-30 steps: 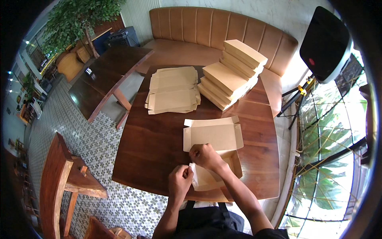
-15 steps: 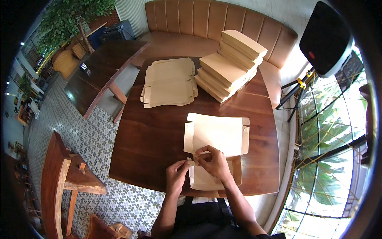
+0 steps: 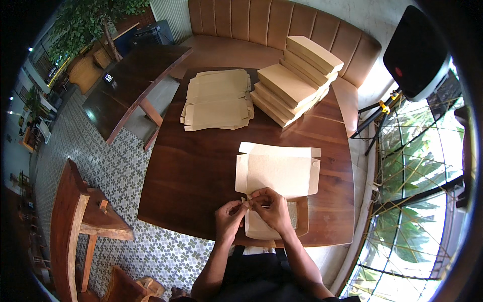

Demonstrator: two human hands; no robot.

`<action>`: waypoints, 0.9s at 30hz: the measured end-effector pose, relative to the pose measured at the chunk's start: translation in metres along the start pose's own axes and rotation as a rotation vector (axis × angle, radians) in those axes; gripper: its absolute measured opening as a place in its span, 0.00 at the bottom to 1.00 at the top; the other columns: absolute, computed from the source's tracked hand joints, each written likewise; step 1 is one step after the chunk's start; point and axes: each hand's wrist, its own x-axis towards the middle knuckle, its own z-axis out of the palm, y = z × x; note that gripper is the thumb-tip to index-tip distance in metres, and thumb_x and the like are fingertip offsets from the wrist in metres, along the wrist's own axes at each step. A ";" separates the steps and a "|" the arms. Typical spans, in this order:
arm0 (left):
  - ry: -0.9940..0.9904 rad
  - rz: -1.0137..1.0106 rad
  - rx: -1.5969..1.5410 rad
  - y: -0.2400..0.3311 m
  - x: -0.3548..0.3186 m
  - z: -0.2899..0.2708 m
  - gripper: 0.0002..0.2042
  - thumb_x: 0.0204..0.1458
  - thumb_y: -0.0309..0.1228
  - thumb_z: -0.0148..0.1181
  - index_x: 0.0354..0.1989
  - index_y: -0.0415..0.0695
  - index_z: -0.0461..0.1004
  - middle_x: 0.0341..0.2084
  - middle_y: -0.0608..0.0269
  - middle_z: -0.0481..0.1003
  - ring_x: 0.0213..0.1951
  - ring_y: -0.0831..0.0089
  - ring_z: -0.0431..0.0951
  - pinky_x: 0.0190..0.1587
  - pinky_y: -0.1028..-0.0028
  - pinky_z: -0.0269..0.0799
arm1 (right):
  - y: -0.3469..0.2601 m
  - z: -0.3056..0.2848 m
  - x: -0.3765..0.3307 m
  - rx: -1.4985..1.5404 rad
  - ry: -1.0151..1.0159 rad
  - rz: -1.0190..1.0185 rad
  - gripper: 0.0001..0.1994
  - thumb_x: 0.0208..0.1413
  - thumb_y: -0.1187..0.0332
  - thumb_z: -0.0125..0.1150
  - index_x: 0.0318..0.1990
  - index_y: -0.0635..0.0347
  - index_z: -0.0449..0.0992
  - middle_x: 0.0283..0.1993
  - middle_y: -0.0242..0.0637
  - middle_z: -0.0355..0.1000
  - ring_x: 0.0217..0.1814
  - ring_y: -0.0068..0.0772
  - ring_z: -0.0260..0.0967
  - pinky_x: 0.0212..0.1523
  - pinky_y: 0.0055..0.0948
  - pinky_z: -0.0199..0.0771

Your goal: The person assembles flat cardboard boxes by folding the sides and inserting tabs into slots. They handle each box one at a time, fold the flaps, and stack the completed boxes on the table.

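A flat, unfolded tan cardboard box (image 3: 279, 173) lies open on the dark wooden table (image 3: 196, 171), close to its near edge. My left hand (image 3: 229, 217) and my right hand (image 3: 269, 204) meet at the box's near left corner, where the fingers of both pinch a small side flap. The near panel of the box shows beneath my right hand. Both forearms come in from the lower edge.
A low pile of flat box blanks (image 3: 217, 100) lies at the far middle of the table. A stack of folded boxes (image 3: 297, 80) stands at the far right. A padded bench (image 3: 282, 25) runs behind, a wooden chair (image 3: 75, 221) stands left, a black speaker (image 3: 415, 53) on a stand right.
My hands have stayed on the near left corner of the box, working the flap. The view has tilted slightly, so the box sits a little lower and more to the right in the picture.
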 end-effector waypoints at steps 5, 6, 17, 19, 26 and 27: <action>-0.001 0.019 0.024 0.001 0.001 0.000 0.13 0.60 0.35 0.72 0.42 0.36 0.83 0.29 0.69 0.80 0.25 0.86 0.74 0.23 0.80 0.66 | 0.005 0.002 0.002 0.069 0.029 0.052 0.09 0.60 0.78 0.69 0.47 0.69 0.80 0.41 0.43 0.85 0.45 0.28 0.84 0.49 0.28 0.85; 0.015 0.013 0.004 0.000 0.002 0.001 0.13 0.60 0.34 0.73 0.42 0.35 0.83 0.29 0.69 0.80 0.26 0.86 0.74 0.23 0.81 0.67 | 0.005 0.002 0.001 0.073 0.023 0.004 0.09 0.60 0.79 0.69 0.47 0.69 0.79 0.41 0.43 0.85 0.45 0.28 0.85 0.49 0.28 0.86; 0.059 0.042 -0.087 -0.007 0.001 0.005 0.12 0.62 0.34 0.71 0.42 0.36 0.83 0.30 0.69 0.80 0.27 0.87 0.74 0.25 0.82 0.67 | -0.002 0.004 -0.004 0.022 0.044 0.015 0.08 0.62 0.77 0.69 0.47 0.68 0.79 0.42 0.44 0.85 0.46 0.30 0.85 0.49 0.29 0.87; 0.062 0.039 -0.089 -0.007 0.000 0.005 0.11 0.62 0.33 0.71 0.42 0.36 0.83 0.30 0.70 0.80 0.27 0.87 0.74 0.25 0.82 0.67 | -0.002 0.008 -0.005 -0.009 0.064 -0.030 0.10 0.61 0.76 0.70 0.47 0.69 0.79 0.41 0.44 0.85 0.44 0.28 0.85 0.48 0.27 0.86; 0.068 0.125 -0.176 -0.013 0.004 0.008 0.08 0.63 0.27 0.68 0.42 0.34 0.82 0.31 0.68 0.81 0.31 0.86 0.76 0.32 0.83 0.68 | -0.003 0.017 -0.012 -0.102 0.130 -0.152 0.07 0.62 0.75 0.69 0.45 0.65 0.80 0.43 0.45 0.85 0.47 0.37 0.86 0.46 0.34 0.89; 0.070 0.140 -0.176 -0.013 0.004 0.008 0.07 0.63 0.26 0.67 0.43 0.34 0.82 0.32 0.68 0.81 0.32 0.86 0.76 0.34 0.84 0.69 | -0.003 0.018 -0.013 -0.152 0.149 -0.171 0.07 0.62 0.75 0.69 0.45 0.65 0.80 0.43 0.44 0.85 0.46 0.38 0.86 0.46 0.34 0.89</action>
